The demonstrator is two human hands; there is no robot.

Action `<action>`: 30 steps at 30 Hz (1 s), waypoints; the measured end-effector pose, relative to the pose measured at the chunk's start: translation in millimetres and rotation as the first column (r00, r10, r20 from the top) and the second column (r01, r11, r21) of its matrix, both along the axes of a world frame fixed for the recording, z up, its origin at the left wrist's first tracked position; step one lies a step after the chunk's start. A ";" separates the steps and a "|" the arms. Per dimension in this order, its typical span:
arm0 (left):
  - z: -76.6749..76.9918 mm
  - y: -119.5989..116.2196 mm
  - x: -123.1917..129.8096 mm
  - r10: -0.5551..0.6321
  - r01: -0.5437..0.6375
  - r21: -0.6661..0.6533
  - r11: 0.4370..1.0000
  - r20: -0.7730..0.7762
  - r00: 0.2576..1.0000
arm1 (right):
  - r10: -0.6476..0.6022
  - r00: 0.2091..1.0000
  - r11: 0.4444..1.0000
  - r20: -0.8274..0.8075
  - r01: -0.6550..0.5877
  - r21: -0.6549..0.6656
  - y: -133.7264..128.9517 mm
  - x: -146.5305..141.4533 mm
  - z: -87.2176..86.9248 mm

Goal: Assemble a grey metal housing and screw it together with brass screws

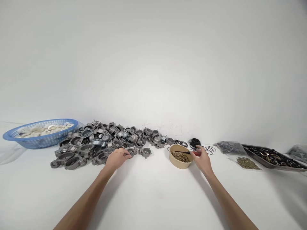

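My left hand [118, 158] is at the right front edge of a heap of grey metal castings [86, 148]. Its fingers are pinched at a small round casting [130, 152], partly hidden behind the fingertips. Closed around the red handle of a screwdriver [197, 153] is my right hand [202, 160]. The screwdriver's dark shaft points left across a tan round bowl [179, 164]. Brass-coloured screws [180, 156] lie inside this bowl, just left of my right hand. One loose casting [145, 153] sits to the right of my left hand.
A blue plastic basket [40, 142] with whitish parts stands far left. Black rings [195, 142] lie behind the bowl. To the right are a bag of dark parts [230, 147], a bag of brass-coloured pieces [248, 163] and a tray [271, 163] of black parts. A white wall rises behind.
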State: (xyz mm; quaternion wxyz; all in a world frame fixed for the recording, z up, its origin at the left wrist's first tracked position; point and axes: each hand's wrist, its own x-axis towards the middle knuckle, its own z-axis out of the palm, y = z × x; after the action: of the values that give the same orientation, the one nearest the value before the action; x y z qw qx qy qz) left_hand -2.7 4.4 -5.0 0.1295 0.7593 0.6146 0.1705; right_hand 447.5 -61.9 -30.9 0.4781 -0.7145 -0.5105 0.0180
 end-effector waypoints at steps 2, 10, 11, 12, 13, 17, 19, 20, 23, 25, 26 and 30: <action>0.0 0.2 0.2 -0.016 0.015 0.010 1.000 0.011 1.000 | -0.052 0.998 0.997 0.042 0.049 0.062 -0.3 -0.7 1.0; -2.4 -0.8 3.6 -0.061 0.061 0.046 0.997 0.000 0.998 | -0.083 0.947 0.926 0.309 -0.041 0.376 -14.8 -29.3 21.0; -2.6 -1.1 4.0 -0.068 0.068 0.050 0.996 0.003 0.998 | -0.055 0.940 0.910 0.337 -0.092 0.404 -17.1 -35.3 22.9; -2.5 -1.6 4.4 -0.078 0.077 0.052 0.996 0.009 0.997 | -0.018 0.929 0.891 0.369 -0.152 0.428 -19.1 -41.6 24.0; -2.2 -2.2 4.8 -0.090 0.089 0.051 0.995 0.018 0.996 | 0.024 0.914 0.869 0.405 -0.220 0.444 -20.9 -48.0 24.5; 1.6 -5.4 6.3 -0.139 0.137 0.041 0.990 0.058 0.989 | 0.243 0.825 0.784 0.510 -0.477 0.398 -26.8 -75.5 19.9; 3.5 -6.7 6.7 -0.127 0.121 0.074 0.990 0.074 0.989 | 0.353 0.781 0.758 0.515 -0.561 0.332 -29.3 -88.6 14.8; 3.9 -7.1 6.7 -0.110 0.101 0.107 0.989 0.080 0.991 | 0.401 0.761 0.748 0.510 -0.593 0.298 -30.5 -94.3 12.1; 2.1 -7.4 6.2 -0.087 0.066 0.216 0.974 0.088 0.992 | 0.528 0.713 0.723 0.462 -0.663 0.197 -32.7 -105.5 4.6; -1.7 -7.2 6.0 -0.136 0.112 0.243 0.964 0.082 0.987 | 0.593 0.696 0.718 0.404 -0.685 0.126 -32.8 -107.6 1.1; -4.2 -7.1 6.1 -0.170 0.146 0.243 0.959 0.078 0.982 | 0.614 0.694 0.721 0.375 -0.687 0.092 -32.5 -107.5 -0.1; -14.7 -6.3 7.4 -0.252 0.232 0.195 0.953 0.081 0.964 | 0.643 0.702 0.736 0.307 -0.677 0.008 -30.3 -104.3 -1.8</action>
State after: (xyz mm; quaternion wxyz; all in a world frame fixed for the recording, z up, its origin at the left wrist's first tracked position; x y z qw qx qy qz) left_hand 4.7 -1.9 -19.7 0.1111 0.8276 0.4907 0.2489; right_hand 343.2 -92.2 -32.8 0.4035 -0.4486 -0.7956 0.0549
